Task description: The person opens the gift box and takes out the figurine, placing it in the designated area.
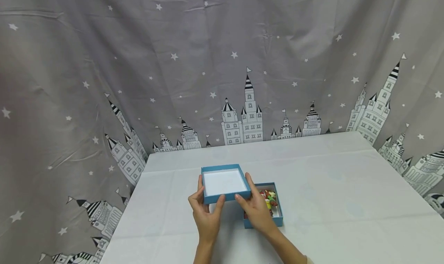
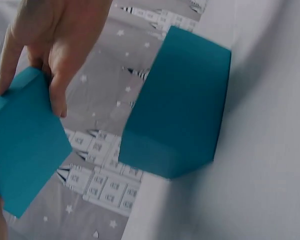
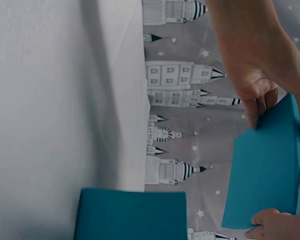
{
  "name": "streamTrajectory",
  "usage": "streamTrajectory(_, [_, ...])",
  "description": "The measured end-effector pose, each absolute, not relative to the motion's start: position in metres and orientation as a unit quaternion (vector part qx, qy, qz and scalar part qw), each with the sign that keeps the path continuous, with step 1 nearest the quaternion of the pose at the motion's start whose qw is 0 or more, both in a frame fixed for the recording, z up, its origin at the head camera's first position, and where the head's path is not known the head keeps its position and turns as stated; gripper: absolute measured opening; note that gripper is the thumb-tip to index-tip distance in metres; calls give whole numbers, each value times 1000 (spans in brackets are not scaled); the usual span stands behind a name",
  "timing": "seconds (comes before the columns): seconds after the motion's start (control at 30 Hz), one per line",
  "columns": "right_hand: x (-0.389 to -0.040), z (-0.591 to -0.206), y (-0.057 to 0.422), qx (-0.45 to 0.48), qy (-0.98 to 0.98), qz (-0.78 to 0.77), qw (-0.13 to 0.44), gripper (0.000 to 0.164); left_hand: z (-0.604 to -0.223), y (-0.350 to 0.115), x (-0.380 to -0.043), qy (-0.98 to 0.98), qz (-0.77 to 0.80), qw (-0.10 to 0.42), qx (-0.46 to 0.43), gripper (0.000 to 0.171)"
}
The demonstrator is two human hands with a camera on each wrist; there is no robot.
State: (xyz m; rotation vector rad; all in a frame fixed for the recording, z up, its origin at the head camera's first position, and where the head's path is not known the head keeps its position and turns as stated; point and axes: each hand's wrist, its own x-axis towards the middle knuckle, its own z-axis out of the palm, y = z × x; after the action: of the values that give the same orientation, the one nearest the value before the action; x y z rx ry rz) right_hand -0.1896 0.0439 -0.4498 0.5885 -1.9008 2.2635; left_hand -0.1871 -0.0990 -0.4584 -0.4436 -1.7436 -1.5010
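Both hands hold a shallow blue box lid with a white inside, raised over the table and tilted so its inner face shows in the head view. My left hand grips its left side, the thumb at the near edge and fingers along the outer wall. The right hand pinches the near right corner between thumb and fingers. Beneath and beside the right hand stands a blue box holding several small colourful figures. The right hand and forearm cover part of this box. Its plain outer wall also shows in the left wrist view.
A white cloth covers the table. Behind it and along its sides hangs a grey curtain printed with stars and castles.
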Motion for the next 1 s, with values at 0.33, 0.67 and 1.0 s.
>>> streamTrajectory(0.33, [-191, -465, 26, 188, -638, 745, 52, 78, -468, -126, -184, -719, -595, 333, -133, 66])
streamTrajectory(0.67, [-182, -479, -1, 130, -710, 688, 70, 75, -477, -161, -185, -722, -639, 245, -104, 69])
streamTrajectory(1.0, [-175, -500, -19, 90, -730, 674, 59, 78, -503, -181, -189, -690, -699, 173, -72, 67])
